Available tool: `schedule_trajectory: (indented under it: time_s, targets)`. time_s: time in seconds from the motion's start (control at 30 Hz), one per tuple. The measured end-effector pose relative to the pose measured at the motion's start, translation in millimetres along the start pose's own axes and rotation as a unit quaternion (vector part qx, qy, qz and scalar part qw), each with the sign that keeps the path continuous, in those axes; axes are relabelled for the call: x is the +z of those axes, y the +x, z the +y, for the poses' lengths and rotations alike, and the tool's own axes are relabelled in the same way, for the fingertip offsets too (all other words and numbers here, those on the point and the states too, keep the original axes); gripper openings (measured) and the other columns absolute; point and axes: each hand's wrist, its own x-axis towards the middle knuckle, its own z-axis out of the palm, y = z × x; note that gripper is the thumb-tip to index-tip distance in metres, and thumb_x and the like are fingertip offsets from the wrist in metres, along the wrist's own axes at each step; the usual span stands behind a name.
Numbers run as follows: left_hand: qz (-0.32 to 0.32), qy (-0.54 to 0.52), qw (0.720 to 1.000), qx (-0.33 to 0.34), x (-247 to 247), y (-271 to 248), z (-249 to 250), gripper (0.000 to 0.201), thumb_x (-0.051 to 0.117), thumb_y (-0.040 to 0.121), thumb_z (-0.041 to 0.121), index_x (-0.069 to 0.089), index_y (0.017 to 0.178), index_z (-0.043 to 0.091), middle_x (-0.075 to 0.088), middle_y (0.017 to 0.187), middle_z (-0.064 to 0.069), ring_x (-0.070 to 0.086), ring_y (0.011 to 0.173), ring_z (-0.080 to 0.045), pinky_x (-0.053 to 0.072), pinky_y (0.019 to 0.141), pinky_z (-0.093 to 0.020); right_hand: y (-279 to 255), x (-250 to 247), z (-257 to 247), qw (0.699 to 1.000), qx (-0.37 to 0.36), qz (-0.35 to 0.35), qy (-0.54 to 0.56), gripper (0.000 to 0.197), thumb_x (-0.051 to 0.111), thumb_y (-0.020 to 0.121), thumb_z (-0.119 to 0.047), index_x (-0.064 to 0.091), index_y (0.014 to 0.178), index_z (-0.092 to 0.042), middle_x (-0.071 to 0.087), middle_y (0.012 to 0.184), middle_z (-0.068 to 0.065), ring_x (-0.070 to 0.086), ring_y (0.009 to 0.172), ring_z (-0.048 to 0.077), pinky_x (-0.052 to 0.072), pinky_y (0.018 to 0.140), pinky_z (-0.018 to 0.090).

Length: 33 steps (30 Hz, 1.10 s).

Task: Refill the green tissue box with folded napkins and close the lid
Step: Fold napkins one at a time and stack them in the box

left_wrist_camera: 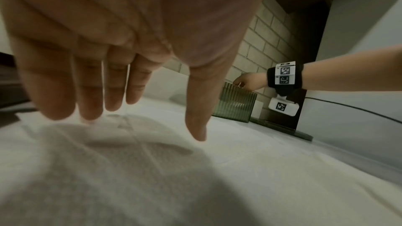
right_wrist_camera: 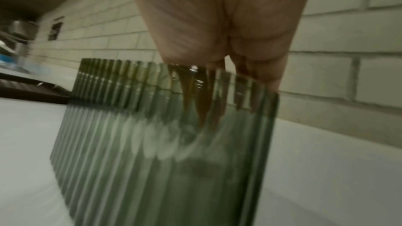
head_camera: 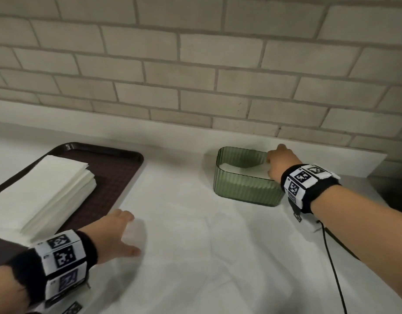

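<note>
The green ribbed tissue box [head_camera: 245, 189] stands with its top uncovered near the wall at right, with white napkins [head_camera: 243, 169] inside. My right hand [head_camera: 269, 165] reaches into its right end; the fingers point down inside and show through the ribbed wall [right_wrist_camera: 152, 143], touching the napkins. What the fingertips do is blurred. My left hand [head_camera: 132, 233] is spread, fingers straight, palm down just above the white cloth beside the tray, holding nothing [left_wrist_camera: 145, 125]. The box [left_wrist_camera: 236, 106] and my right hand [left_wrist_camera: 245, 80] also appear in the left wrist view.
A dark brown tray [head_camera: 118, 173] at left carries a tall stack of folded white napkins [head_camera: 43, 191]. A creased white cloth [head_camera: 207, 245] covers the counter. The brick wall [head_camera: 195, 75] is close behind. A black cable [head_camera: 331, 257] trails from my right wrist. A dark flat slab [left_wrist_camera: 302, 135] lies right of the box.
</note>
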Motion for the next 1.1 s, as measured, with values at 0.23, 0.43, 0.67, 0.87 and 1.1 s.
schedule_trajectory:
  time_s: [0.23,0.43,0.67,0.87,1.1]
  targets:
    - [0.003,-0.01,1.0,-0.025,1.5,18.2,6.6,0.094,0.072,0.069,0.056,0.026,0.143,0.019,0.036,0.138,0.003,0.047,0.122,-0.015,0.041,0.103,-0.029,6.5,-3.0,-27.3,0.985,-0.073,-0.157,-0.017,0.043,0.043,0.097,-0.035,0.049,0.137,-0.018,0.044,0.145,0.005,0.042,0.132,0.024,0.033,0.107,0.03]
    - [-0.023,-0.057,0.998,-0.023,-4.5,29.8,6.3,0.091,0.085,0.06,0.04,0.034,0.135,0.03,0.046,0.114,0.006,0.053,0.102,-0.013,0.047,0.096,-0.029,18.5,6.3,-10.6,0.98,-0.026,-0.197,-0.022,0.041,0.047,0.096,-0.032,0.054,0.129,-0.008,0.053,0.135,0.012,0.05,0.124,0.029,0.04,0.099,0.034]
    - [0.019,-0.037,0.999,0.016,-2.7,27.5,11.6,0.065,0.077,0.07,0.042,0.045,0.125,0.032,0.045,0.109,0.009,0.052,0.084,-0.01,0.043,0.075,-0.02,14.7,-5.6,-23.5,0.981,-0.008,-0.195,0.018,0.04,0.04,0.099,-0.025,0.053,0.129,-0.001,0.056,0.128,0.012,0.055,0.11,0.025,0.045,0.087,0.029]
    - [0.097,-0.046,0.993,0.043,-7.5,20.3,16.3,0.027,0.049,0.094,0.04,0.06,0.115,0.027,0.051,0.119,0.007,0.054,0.096,-0.011,0.04,0.09,-0.023,7.9,-9.8,-20.6,0.992,-0.05,-0.118,0.021,0.034,0.042,0.097,-0.029,0.063,0.11,-0.006,0.063,0.105,0.01,0.059,0.086,0.021,0.043,0.077,0.025]
    - [0.193,-0.143,0.965,0.103,-42.4,0.5,17.5,0.024,0.055,0.093,0.02,0.069,0.101,0.037,0.067,0.083,0.021,0.057,0.072,0.007,0.036,0.067,-0.006,-32.3,-10.1,-27.3,0.943,-0.157,0.16,0.247,0.016,0.055,0.088,-0.019,0.071,0.091,-0.016,0.066,0.084,0.0,0.061,0.081,0.017,0.047,0.077,0.022]
